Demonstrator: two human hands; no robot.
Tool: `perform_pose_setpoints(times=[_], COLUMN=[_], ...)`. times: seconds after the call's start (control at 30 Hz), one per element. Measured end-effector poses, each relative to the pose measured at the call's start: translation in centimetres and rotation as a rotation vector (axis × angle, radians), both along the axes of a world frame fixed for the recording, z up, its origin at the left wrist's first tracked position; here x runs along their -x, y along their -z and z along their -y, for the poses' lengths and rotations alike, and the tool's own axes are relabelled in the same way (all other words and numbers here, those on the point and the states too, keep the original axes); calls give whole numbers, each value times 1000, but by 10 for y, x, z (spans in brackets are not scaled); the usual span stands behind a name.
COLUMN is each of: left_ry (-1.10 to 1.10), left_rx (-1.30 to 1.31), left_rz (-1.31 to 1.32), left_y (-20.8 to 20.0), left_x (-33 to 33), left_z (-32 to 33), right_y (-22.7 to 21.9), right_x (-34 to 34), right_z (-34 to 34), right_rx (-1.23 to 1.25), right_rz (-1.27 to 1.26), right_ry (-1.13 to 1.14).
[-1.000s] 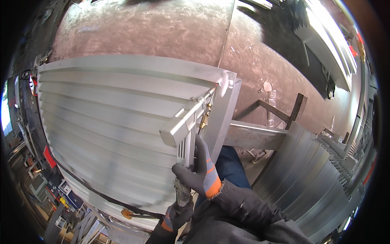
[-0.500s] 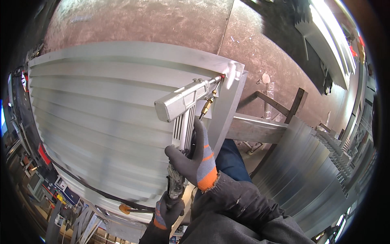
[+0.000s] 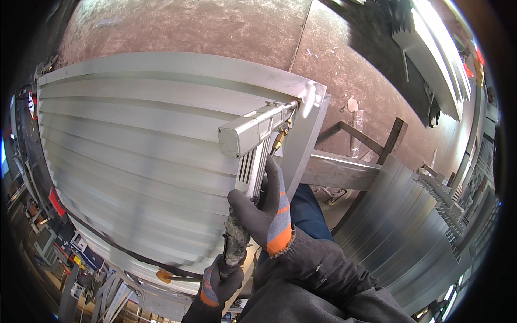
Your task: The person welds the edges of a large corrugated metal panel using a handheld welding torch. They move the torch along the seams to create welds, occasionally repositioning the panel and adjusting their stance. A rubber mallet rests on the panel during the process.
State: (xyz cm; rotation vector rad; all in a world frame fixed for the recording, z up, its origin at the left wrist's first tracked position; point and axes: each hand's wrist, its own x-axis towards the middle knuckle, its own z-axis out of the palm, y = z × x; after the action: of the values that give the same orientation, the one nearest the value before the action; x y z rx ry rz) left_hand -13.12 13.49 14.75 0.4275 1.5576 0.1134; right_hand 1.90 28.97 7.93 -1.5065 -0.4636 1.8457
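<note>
A silver, boxy handheld laser welding gun (image 3: 253, 129) with brass fittings on its nozzle side slants across a large grey louvred metal panel (image 3: 134, 161). Its nozzle tip meets the panel's far right corner, beside a bright patch on the frame; I cannot tell whether it touches. My right hand (image 3: 264, 210), in a dark grey and orange glove, is wrapped around the gun's ribbed handle, thumb on the near side. Lower down, my left hand (image 3: 223, 282), gloved alike, grips the black-wrapped lower end of the gun.
A steel stand (image 3: 344, 169) supports the right side area. Stacked sheet-metal strips (image 3: 388, 215) lie at the right, more long profiles (image 3: 431, 64) at the far right. A dark cable (image 3: 124, 250) runs along the panel's near left edge. Tools and boxes crowd the lower left.
The gun has shifted slightly right, and its body sits nearer the panel's right edge. Both hands have moved with it. The red glow at the nozzle tip has faded.
</note>
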Motion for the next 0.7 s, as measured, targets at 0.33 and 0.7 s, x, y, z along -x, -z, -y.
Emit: perform_pose_setpoints(times=[0.33, 0.7], left_ry=[0, -71], left_rx=[20, 85], left_rz=[-5, 10], left_y=[-1, -2], left_x=[-1, -1], left_z=[-1, 1], right_y=[-2, 1], right_x=[-1, -1], right_z=[0, 5], right_rx=[2, -1], right_rz=[-14, -3], right_ry=[15, 12])
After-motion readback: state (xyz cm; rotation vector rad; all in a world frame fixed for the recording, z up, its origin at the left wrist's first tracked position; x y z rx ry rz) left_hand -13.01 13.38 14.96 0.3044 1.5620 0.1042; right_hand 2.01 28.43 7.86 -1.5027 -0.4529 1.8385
